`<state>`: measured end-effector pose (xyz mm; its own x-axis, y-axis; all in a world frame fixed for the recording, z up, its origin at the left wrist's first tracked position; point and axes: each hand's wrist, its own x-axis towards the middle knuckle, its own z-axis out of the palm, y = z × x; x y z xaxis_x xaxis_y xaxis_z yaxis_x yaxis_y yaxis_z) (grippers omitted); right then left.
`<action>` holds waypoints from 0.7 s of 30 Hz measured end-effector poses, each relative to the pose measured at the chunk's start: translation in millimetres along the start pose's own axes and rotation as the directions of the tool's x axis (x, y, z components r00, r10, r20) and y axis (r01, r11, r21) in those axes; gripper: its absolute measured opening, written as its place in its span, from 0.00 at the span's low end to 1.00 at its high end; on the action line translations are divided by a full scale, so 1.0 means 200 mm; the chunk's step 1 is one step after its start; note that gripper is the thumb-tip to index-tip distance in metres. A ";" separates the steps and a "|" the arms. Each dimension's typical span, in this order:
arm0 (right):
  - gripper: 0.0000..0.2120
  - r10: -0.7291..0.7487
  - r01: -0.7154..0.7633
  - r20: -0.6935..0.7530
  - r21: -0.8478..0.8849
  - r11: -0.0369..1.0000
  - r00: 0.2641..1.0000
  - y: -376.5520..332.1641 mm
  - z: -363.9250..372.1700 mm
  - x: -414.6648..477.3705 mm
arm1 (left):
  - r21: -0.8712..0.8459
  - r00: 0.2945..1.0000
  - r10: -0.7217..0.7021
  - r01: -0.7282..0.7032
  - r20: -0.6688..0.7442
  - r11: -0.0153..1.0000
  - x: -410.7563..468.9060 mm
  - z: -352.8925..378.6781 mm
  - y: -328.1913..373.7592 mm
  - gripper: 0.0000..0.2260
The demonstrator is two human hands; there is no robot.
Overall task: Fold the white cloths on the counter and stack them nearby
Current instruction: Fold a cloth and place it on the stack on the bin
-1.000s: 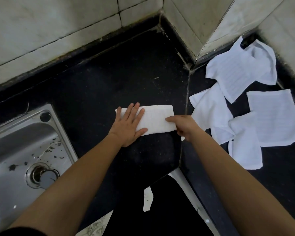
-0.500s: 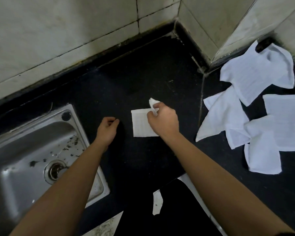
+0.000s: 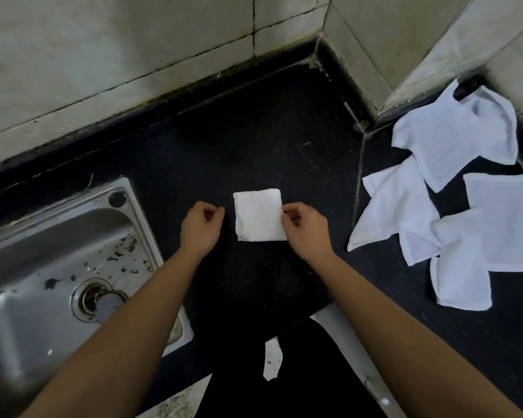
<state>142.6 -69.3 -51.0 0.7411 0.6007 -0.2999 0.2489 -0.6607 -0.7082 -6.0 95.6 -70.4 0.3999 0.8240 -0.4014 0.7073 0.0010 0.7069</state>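
A white cloth [image 3: 259, 215], folded into a small square, lies flat on the black counter [image 3: 254, 140] in the middle of the view. My right hand [image 3: 307, 232] is at its right edge, fingertips pinched on that edge. Just left of the cloth, not touching it, my left hand [image 3: 201, 227] rests with fingers curled and nothing in them. Several unfolded white cloths [image 3: 453, 140] lie overlapping on the counter at the right, one spread flat [image 3: 507, 224] at the frame's right edge.
A steel sink [image 3: 58, 251] with a drain is set into the counter at the left. Tiled walls [image 3: 118, 55] close the back, and a wall corner juts out at the upper right. The counter's front edge runs below my forearms.
The long folded strip has been folded over from right to left into a small square. My left hand came off the cloth and curled beside it; my right hand now sits at the right edge.
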 end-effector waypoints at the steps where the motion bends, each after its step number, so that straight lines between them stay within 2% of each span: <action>1: 0.12 -0.069 0.068 -0.014 -0.074 0.995 0.997 0.02 -0.01 0.00 | 0.111 0.987 0.157 -0.152 -0.042 0.982 -0.03 0.02 0.00 0.08; 2: 0.16 -0.178 0.174 -0.007 -0.186 0.967 0.984 0.03 -0.01 0.00 | 0.263 0.938 0.344 -0.320 -0.047 0.910 -0.06 0.04 -0.01 0.10; 3: 0.20 -0.294 0.291 0.040 -0.319 0.902 0.955 0.04 0.00 0.01 | 0.419 0.866 0.499 -0.458 0.012 0.784 -0.08 0.06 -0.02 0.14; 4: 0.24 -0.377 0.390 0.121 -0.442 0.808 0.918 0.06 0.01 0.02 | 0.535 0.799 0.590 -0.552 0.119 0.639 -0.09 0.08 -0.03 0.18; 6: 0.30 -0.368 0.458 0.278 -0.615 0.642 0.888 0.08 0.04 0.04 | 0.655 0.751 0.555 -0.625 0.358 0.424 -0.10 0.09 -0.06 0.25; 8: 0.33 -0.219 0.408 0.347 -0.700 0.586 0.912 0.11 0.05 0.08 | 0.702 0.778 0.408 -0.617 0.477 0.355 -0.10 0.07 -0.11 0.28; 9: 0.33 -0.164 0.387 0.364 -0.711 0.587 0.917 0.13 0.06 0.08 | 0.710 0.790 0.363 -0.608 0.494 0.357 -0.10 0.06 -0.13 0.30; 11: 0.34 -0.145 0.383 0.381 -0.681 0.624 0.913 0.14 0.05 0.08 | 0.701 0.804 0.339 -0.594 0.489 0.396 -0.11 0.06 -0.15 0.30; 13: 0.35 -0.184 0.350 0.328 -0.578 0.737 0.927 0.11 0.04 0.06 | 0.653 0.844 0.341 -0.536 0.413 0.535 -0.14 0.06 -0.12 0.31; 15: 0.33 -0.200 0.244 0.143 -0.445 0.861 0.969 0.08 0.02 0.06 | 0.563 0.910 0.348 -0.413 0.225 0.716 -0.16 0.08 -0.06 0.31; 17: 0.29 -0.068 0.066 0.000 -0.256 0.964 0.998 0.05 0.00 0.07 | 0.421 0.978 0.193 -0.207 0.077 0.883 -0.15 0.09 0.01 0.28; 19: 0.28 0.142 -0.141 0.043 -0.029 0.990 0.989 0.02 -0.01 0.11 | 0.269 0.999 -0.020 0.007 0.045 0.963 -0.11 0.12 0.08 0.27; 21: 0.28 0.254 -0.265 0.142 0.066 0.962 0.957 0.00 -0.02 0.16 | 0.224 0.992 -0.121 0.112 0.028 0.968 -0.08 0.16 0.13 0.25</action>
<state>168.2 -52.4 -58.0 0.6835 0.4708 -0.5578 0.0012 -0.7650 -0.6441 24.5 64.7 -64.2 0.3269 0.8019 -0.5001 0.8602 -0.0333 0.5089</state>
